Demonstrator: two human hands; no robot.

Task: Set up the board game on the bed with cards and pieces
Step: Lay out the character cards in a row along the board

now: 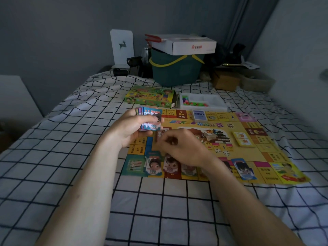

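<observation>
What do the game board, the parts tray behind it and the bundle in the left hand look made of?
Game board: thin printed paper or card sheet, probably; it lies flat and follows the bedding. Parts tray: likely white, slightly translucent moulded plastic with compartments. Bundle of play notes, gripped by the left hand: printed paper, judging by the thin fanned edges; the finish cannot be told.

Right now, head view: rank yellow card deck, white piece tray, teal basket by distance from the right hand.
From the right hand:
1. Yellow card deck, on the board, to its right.
2. White plastic piece tray, beyond the board's far edge.
3. Teal basket with yellow handles, at the bed's far end.
</observation>
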